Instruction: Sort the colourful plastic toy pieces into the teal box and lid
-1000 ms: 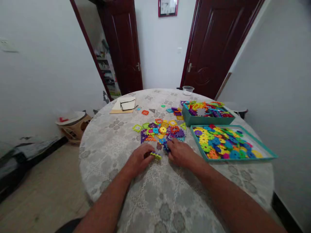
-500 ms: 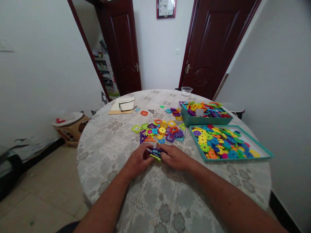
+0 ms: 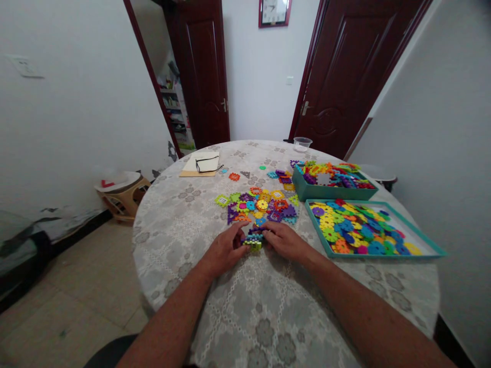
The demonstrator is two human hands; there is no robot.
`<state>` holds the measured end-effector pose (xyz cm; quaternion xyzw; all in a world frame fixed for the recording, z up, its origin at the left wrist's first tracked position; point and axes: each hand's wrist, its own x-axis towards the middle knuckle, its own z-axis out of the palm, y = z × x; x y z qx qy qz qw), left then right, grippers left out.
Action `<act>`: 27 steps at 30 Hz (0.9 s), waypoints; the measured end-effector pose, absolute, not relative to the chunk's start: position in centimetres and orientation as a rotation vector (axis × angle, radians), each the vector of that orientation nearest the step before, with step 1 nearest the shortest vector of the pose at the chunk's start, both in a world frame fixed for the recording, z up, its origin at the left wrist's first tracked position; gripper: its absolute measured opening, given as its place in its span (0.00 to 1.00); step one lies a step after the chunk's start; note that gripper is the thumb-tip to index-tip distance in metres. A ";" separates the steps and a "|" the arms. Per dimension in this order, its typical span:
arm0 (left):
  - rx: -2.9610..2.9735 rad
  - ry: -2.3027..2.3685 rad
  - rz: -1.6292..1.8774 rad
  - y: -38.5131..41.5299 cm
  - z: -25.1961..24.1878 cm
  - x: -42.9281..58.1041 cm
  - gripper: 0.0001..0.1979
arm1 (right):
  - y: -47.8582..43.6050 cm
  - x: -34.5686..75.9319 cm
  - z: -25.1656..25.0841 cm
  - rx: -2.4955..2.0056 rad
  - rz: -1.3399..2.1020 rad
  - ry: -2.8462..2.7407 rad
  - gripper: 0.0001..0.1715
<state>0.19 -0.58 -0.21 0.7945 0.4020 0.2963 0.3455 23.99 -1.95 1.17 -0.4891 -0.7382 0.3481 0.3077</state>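
While L hand (image 3: 224, 250) holds L side of stacked toothed pcs (image 3: 253, 239), R hand (image 3: 287, 241) pinches R side, approx. midway btwn L/R edges of worktop (image 3: 172, 230), teal tray (image 3: 315, 223) nr R edge.

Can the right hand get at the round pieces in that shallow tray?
Probably yes: the round pieces lie uncovered in the shallow tray, with only tablecloth between it and the right hand. That hand holds small toothed pieces, though, so it might free its grip first.
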 end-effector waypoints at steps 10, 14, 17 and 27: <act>2.246 0.991 0.753 -0.8 0.8 0.3 0.08 | -1.6 25.7 1.8 -1.240 0.679 -2.142 0.25; 2.200 1.047 0.695 -1.0 1.0 0.3 0.08 | -0.9 26.7 1.0 -1.751 0.176 -2.044 0.18; 2.185 1.082 0.680 -1.1 1.1 0.3 0.10 | -0.7 27.1 0.5 -1.951 0.084 -2.078 0.17; 2.193 1.020 0.741 -1.1 0.9 0.3 0.09 | -0.7 26.7 0.2 -1.949 -0.064 -2.122 0.09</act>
